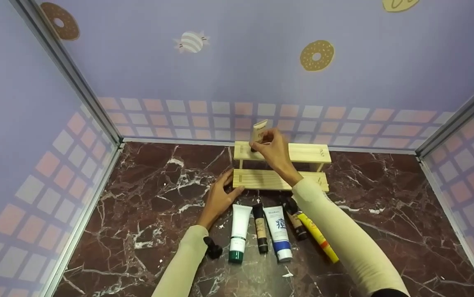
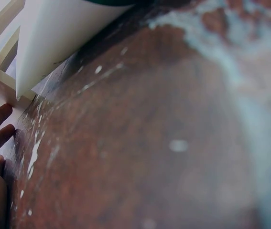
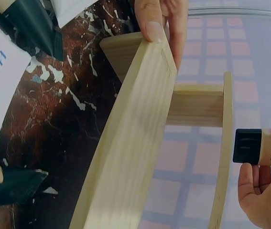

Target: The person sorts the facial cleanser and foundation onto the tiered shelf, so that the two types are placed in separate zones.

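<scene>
- While the right hand pinches a beige tube between thumb and fingers, dark cap downward, the tube stands over the left end of a wooden rack's upper tier; whether cap and board touch, I cannot tell.
- The left hand grips the lower tier at its front left corner, thumb on the front edge and fingers along the end.
- The step in hand seems to be standing the tube on the upper tier while the rack is steadied; the next move would likely call for the cap squarely down, inside the tier's edges, then a gentle release.
- Near the back edge of the tabletop stands the rack; in front of it lie, left to right, a white green-capped tube, a slim beige container, a white-and-blue tube, another beige container and a yellow tube.
- What any of these containers holds inside is hidden.
</scene>
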`<action>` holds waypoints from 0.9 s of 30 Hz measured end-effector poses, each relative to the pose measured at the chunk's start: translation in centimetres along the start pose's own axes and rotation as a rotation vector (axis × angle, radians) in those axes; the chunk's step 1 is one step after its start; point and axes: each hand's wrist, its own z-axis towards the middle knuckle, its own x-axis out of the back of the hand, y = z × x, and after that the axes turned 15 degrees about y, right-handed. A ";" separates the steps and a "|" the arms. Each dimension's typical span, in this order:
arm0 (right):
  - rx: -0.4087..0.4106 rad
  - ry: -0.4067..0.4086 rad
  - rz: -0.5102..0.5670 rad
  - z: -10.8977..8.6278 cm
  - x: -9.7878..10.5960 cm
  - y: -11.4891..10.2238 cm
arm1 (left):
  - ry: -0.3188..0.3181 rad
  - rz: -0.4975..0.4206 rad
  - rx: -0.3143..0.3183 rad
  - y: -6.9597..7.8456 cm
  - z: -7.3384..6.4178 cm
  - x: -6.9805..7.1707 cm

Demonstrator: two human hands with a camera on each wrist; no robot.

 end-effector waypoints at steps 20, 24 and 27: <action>0.031 -0.008 -0.075 -0.4 0.3 0.8 | -0.010 0.025 0.035 0.1 0.0 -0.1; 0.019 -0.007 -0.061 -0.6 1.2 0.8 | -0.011 0.030 0.026 0.1 -0.1 0.0; 0.003 -0.002 -0.040 -0.9 2.1 0.7 | -0.020 0.020 0.020 0.3 -0.1 0.1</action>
